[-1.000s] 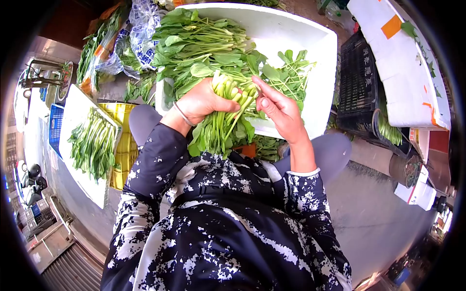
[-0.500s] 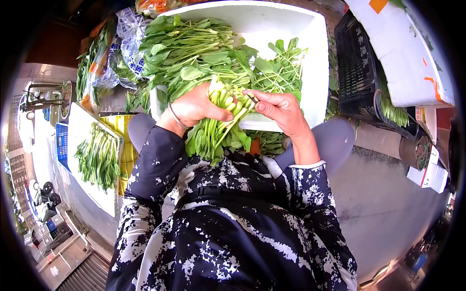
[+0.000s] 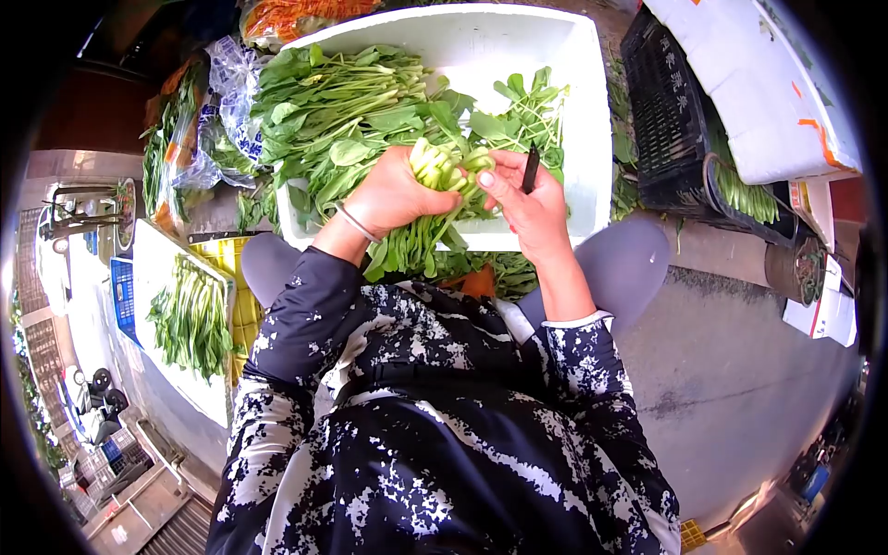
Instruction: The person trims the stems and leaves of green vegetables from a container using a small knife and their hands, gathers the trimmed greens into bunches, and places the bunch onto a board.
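My left hand (image 3: pixel 393 196) is closed around a bunch of leafy greens (image 3: pixel 439 171), with the pale cut stem ends on top and the leaves hanging below. My right hand (image 3: pixel 535 211) holds a small knife (image 3: pixel 530 170); its black end sticks up between the fingers, while the rest is hidden in the hand. The right thumb and fingertips are at the stem ends, close beside the bunch. Both hands are over the near edge of a white foam box (image 3: pixel 592 120). In that box lie a large heap of greens (image 3: pixel 356 97) at left and a smaller loose pile (image 3: pixel 518 120) at right.
At right stand a black crate (image 3: pixel 671 120) and another white foam box (image 3: pixel 758 102). On the left, bundled greens (image 3: pixel 191 314) lie on a white foam lid (image 3: pixel 148 264) by a yellow crate (image 3: pixel 242 268). Plastic-bagged greens (image 3: pixel 227 120) lie beside the box's left side.
The bunch and both hands have risen slightly toward the box. The knife, earlier across the stem ends, now points upward in my right hand. The view has shifted a little.
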The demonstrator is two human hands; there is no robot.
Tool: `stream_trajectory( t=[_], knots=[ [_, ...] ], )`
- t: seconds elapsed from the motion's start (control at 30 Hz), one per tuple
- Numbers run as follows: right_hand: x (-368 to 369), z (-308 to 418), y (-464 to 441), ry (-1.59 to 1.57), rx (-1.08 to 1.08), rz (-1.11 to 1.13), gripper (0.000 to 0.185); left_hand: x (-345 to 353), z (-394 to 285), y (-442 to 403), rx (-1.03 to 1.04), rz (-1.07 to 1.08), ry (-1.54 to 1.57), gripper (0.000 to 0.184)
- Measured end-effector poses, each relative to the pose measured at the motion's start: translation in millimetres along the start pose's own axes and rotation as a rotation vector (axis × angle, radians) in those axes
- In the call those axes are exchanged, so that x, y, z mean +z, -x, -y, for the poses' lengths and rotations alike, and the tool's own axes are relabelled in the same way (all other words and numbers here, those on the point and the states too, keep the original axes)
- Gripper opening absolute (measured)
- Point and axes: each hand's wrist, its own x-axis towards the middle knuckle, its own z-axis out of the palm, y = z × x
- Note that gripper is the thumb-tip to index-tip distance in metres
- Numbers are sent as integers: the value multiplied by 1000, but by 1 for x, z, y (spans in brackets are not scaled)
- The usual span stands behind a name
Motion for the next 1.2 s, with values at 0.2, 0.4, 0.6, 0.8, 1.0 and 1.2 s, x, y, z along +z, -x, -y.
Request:
stream_trajectory(
  t=[0.2, 0.4, 0.6, 0.8, 1.0, 1.2],
  knots=[
    [-5, -2, -11, 194, -119, -18, 32, 5, 4, -5, 47, -12, -108, 34],
    [-39, 29, -20, 649, -136, -24, 22, -19, 12, -2, 10, -103, 366, 30],
    [-52, 35, -33, 803, -118, -257, 23, -35, 9, 11, -71, -50, 624, 33],
    [-60, 35, -33, 680, -151, -217, 22, -42, 14, 16, -68, -62, 680, 36],
    [-49, 50, -22, 585, -73, -131, 22, -47, 16, 14, -27, -129, 379, 32],
    [-45, 55, -24, 664, -135, -210, 23, -49, 11, 11, 17, -157, 396, 29]
  ],
)
